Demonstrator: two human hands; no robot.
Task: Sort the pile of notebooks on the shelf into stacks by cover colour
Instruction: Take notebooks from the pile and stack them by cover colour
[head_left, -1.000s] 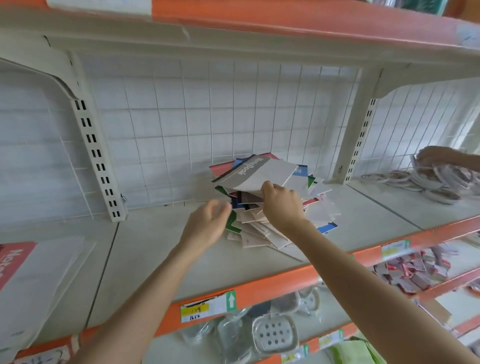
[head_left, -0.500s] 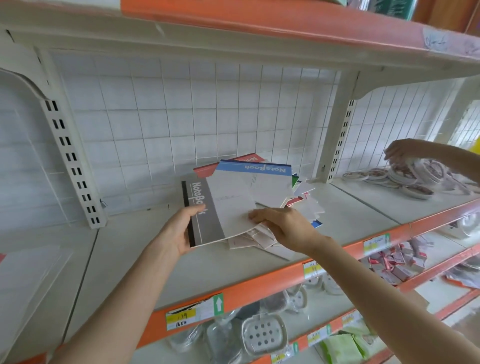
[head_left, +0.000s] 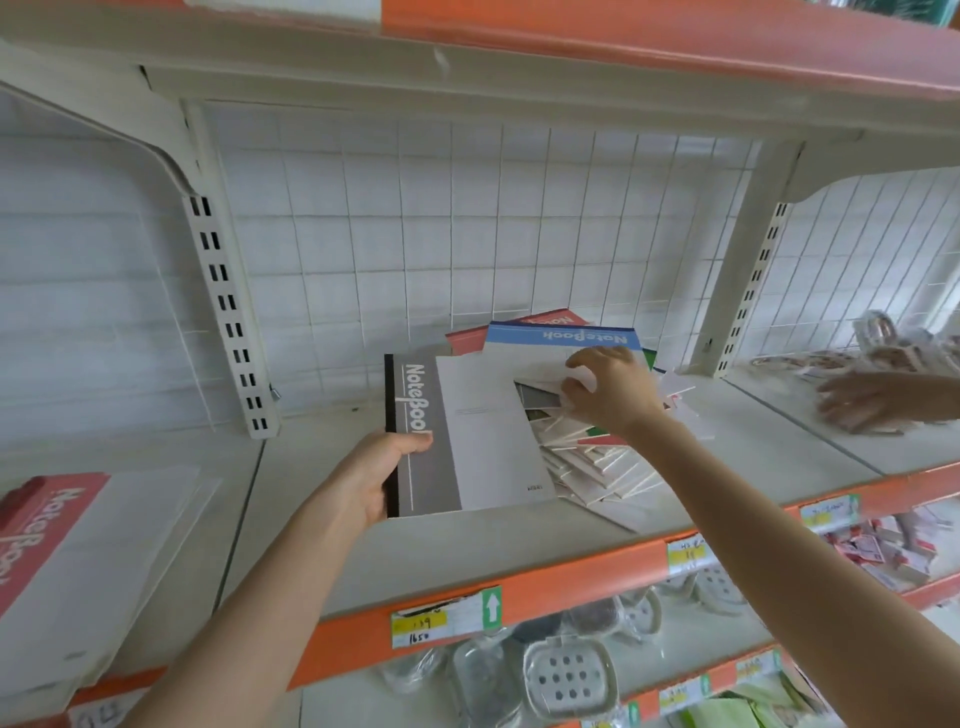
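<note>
A loose pile of notebooks (head_left: 587, 457) lies in the middle of a pale shelf (head_left: 467, 551) with an orange front edge, against a white wire-grid back panel (head_left: 467, 234). Most of the pile shows as fanned white page edges, with slivers of green and red cover between them. At the back of the pile a blue notebook (head_left: 563, 335) lies flat with its title upside down, and the corner of a red notebook (head_left: 550, 318) pokes out behind it. The left hand (head_left: 379, 473) grips a grey notebook (head_left: 423, 441) by its black spine, thumb on the cover, just left of the pile; a plain white notebook (head_left: 488, 431) lies overlapping the grey cover's right side. The right hand (head_left: 610, 395) reaches over the top of the pile with fingers curled, pinching the corner of a white cover there. Far to the left, in the next bay of the same shelf, another red notebook (head_left: 44, 525) rests on a stack of white ones (head_left: 130, 551). To the right, in the neighbouring bay, another person's hand (head_left: 862, 402) rests flat on a heap of packaged goods (head_left: 883, 343); what they are cannot be told. On the orange edge sits a yellow price label (head_left: 447, 618) with a green arrow. The lower shelf holds clear-wrapped soap dishes (head_left: 569, 675), and further right small red-and-white packets (head_left: 878, 551).
</note>
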